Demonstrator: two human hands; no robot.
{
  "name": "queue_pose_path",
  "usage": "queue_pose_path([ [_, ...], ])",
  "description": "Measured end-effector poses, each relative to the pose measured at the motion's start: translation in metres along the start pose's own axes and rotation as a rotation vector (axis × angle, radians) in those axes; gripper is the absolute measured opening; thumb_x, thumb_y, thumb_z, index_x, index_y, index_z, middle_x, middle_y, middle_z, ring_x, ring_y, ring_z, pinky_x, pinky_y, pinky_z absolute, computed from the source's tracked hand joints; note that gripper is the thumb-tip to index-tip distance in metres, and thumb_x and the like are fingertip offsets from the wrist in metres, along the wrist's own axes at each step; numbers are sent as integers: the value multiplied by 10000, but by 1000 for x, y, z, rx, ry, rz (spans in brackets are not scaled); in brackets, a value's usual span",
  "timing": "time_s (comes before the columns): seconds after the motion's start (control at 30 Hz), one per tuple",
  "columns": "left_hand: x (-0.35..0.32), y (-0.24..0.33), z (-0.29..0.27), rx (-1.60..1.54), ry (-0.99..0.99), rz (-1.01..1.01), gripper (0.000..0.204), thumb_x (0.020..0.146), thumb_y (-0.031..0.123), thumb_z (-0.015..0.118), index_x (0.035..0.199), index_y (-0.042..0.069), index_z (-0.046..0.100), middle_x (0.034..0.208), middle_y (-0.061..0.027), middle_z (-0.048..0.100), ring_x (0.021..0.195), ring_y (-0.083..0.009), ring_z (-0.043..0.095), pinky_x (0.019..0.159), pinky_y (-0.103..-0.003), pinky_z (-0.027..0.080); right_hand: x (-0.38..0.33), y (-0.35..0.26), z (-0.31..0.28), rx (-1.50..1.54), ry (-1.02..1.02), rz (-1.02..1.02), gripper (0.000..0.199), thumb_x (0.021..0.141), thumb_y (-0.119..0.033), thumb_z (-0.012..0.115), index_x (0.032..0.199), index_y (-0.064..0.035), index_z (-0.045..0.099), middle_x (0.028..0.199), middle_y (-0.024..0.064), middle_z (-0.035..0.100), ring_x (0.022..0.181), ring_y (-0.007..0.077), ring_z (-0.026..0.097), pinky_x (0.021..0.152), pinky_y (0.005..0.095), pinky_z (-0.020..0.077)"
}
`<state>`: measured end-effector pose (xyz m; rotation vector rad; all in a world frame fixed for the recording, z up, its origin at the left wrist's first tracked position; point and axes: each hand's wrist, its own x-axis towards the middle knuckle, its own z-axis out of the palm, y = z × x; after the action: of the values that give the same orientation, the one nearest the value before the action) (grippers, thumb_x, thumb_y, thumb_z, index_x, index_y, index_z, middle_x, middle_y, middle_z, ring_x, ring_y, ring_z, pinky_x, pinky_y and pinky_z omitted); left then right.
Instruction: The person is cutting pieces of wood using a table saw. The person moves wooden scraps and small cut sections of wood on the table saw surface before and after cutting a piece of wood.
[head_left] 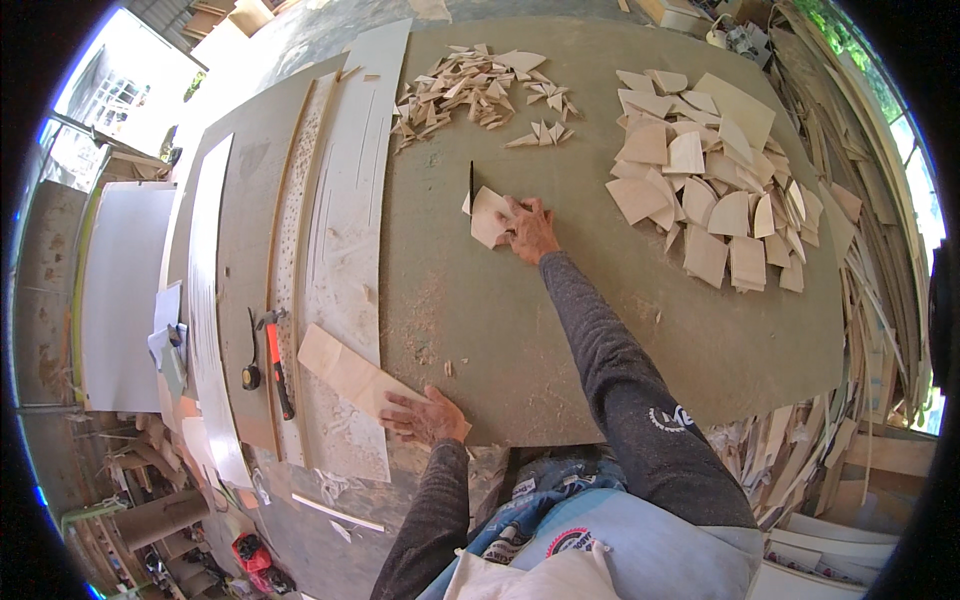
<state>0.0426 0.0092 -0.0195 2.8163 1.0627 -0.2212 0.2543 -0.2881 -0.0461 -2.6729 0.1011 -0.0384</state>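
My right hand (530,230) is closed on a small pale plywood piece (487,218) in the middle of the table. That piece is against a thin dark upright blade (472,180), with a small sliver (466,205) at its left side. Close to the table's near edge, my left hand (425,415) lies with fingers spread over one end of a long plywood strip (345,370). The strip slants across the edge of a white board (345,240). Its end under my palm is partly hidden.
Small pointed offcuts (470,90) are heaped at the far side. A larger pile of curved-edge plywood pieces (700,170) lies at the right. A hammer (278,365) and a tape measure (251,375) rest at the left. Sawdust dots the table (480,350).
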Motion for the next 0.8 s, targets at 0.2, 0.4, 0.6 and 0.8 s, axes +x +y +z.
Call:
queue_pose_path([
  [0.2,-2,3,-4,-3,-26,-10,892,1005,474,514,1616,60,13,1627,-357,25,1537,-477,-15,1173,-684,135,1,0,1,-24,6,25,540,819,-463,750,1321,-273,695,1583,10,434,1336,290,340,1139,573,249],
  [0.4,-1,3,-3,-3,-36,-32,895,1002,471,519,1621,79,5,1632,-351,14,1540,-470,-23,1180,-680,117,1,-4,1,-32,48,26,512,826,-427,759,1308,-264,703,1528,7,451,1302,292,365,1082,571,295],
  [0.6,-1,3,-5,-25,-27,-24,892,1002,470,515,1621,75,10,1633,-349,13,1541,-471,-17,1184,-675,110,1,-7,-3,26,43,51,521,816,-406,778,1306,-245,706,1524,22,468,1313,297,363,1083,588,284],
  [0.8,0,4,-6,-21,-41,-24,897,1004,477,508,1620,69,1,1630,-356,20,1539,-476,-14,1181,-677,109,3,0,0,83,16,15,515,825,-401,775,1313,-252,701,1542,49,467,1350,303,345,1107,637,271],
])
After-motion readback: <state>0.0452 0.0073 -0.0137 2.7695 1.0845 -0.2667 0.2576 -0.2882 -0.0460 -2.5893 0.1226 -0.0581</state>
